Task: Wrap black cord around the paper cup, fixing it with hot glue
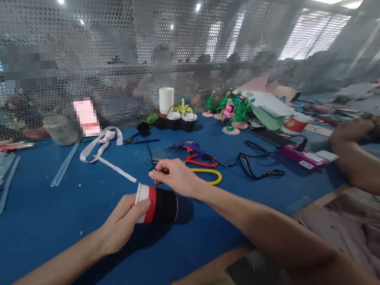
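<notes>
My left hand (126,224) grips a paper cup (157,204) lying on its side just above the blue table; the cup is red and white near its rim and wrapped in black yarn over the rest. My right hand (176,176) is closed in a pinch on a thin black yarn strand (149,152) right above the cup. The strand runs away across the table to a black yarn ball (143,128).
A blue glue gun (192,149), red and yellow scissors (207,167) and a black cable (260,163) lie behind the cup. Farther back stand stacked white cups (167,100), small black baskets (181,120), green paper flowers (232,110) and a white ribbon (100,151). Another person's arms (358,155) rest at right.
</notes>
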Motion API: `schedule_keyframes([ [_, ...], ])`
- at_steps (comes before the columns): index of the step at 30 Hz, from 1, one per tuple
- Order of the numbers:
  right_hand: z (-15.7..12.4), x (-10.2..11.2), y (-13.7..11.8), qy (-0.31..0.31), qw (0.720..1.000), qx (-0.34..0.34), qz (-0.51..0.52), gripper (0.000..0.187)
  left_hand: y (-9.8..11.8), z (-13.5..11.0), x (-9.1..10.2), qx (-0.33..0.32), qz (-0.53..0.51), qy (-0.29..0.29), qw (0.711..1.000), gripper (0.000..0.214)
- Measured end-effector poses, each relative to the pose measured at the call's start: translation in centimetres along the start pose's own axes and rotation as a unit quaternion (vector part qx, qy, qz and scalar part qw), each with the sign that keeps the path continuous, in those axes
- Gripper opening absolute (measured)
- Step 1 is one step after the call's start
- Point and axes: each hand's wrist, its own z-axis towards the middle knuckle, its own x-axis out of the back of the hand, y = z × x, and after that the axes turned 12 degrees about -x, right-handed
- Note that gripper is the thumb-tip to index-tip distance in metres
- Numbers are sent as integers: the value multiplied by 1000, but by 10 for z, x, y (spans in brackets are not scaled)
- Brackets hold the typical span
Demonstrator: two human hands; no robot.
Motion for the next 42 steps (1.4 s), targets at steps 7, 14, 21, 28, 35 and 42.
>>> schedule_keyframes([
  [7,1,-2,1,-19,1000,5,-14,18,-2,-1,2,-29,38,-19,999,28],
  [14,0,-1,0,-22,1000,3,-19,18,3,-1,-3,-4,23,39,999,27],
  [21,1,-2,1,-37,999,-9,-17,19,2,-1,-1,12,-3,29,1000,27],
  [28,0,-3,-1,-48,998,-13,-28,20,-6,-2,3,-28,7,1,1000,30],
  [35,4,3,-6,-57,998,-17,-23,31,-1,-1,8,-97,84,11,992,29],
  [42,-1,28,-5,-197,979,-43,41,49,1,3,14,-118,100,57,986,24],
])
